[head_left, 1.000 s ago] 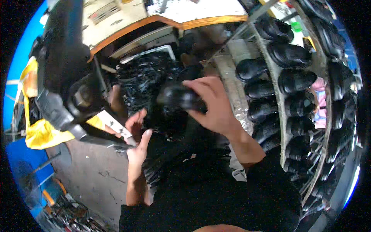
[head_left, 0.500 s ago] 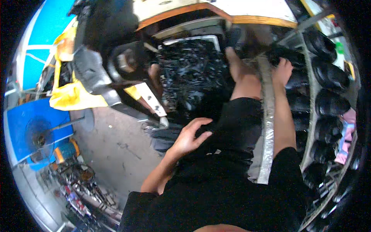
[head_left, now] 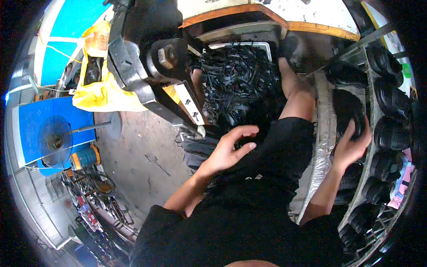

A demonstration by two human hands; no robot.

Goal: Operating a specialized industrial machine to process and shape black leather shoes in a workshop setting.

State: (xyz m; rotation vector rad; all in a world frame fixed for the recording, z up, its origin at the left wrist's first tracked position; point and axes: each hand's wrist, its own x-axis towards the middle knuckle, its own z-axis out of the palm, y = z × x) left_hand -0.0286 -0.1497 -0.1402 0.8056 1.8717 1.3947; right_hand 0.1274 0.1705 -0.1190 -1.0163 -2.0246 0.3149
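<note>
Clock read over our head view, twelve at the top. Far left, at nine, we note a blue board (head_left: 29, 133) and, in front of it, a round fan (head_left: 55, 141). A blue-and-orange drum (head_left: 86, 157) sits just beside the fan; a jumble of oddments (head_left: 104, 200) lies at eight. Toward ten, a yellow bag (head_left: 104, 99) hangs. Between ten and eleven stands a heavy black machine (head_left: 142, 58), with a white strip (head_left: 189, 103) slanting off its lower part to near the centre. Below it, grey floor (head_left: 133, 147) with dark scraps (head_left: 156, 164).

Close to the centre we log the left hand (head_left: 229, 150): fingers released and loosely curved, thumb apart, nothing held. It is over the person's dark shorts; whether it touches them, we cannot tell. Toward one, a white-rimmed tray (head_left: 270, 52) bears a heap of black strips (head_left: 240, 80). Beyond, from twelve to nearly two, runs a pale counter (head_left: 320, 15) with an orange-brown edge.

At three, the right hand (head_left: 354, 144): fingers and thumb grasping the near end of a black shoe (head_left: 346, 107). The shoe lies just above three, between a foil-covered rail (head_left: 327, 140) and rows of other black shoes (head_left: 391, 99). Far right, below three, pink cloth (head_left: 404, 180) shows.
</note>
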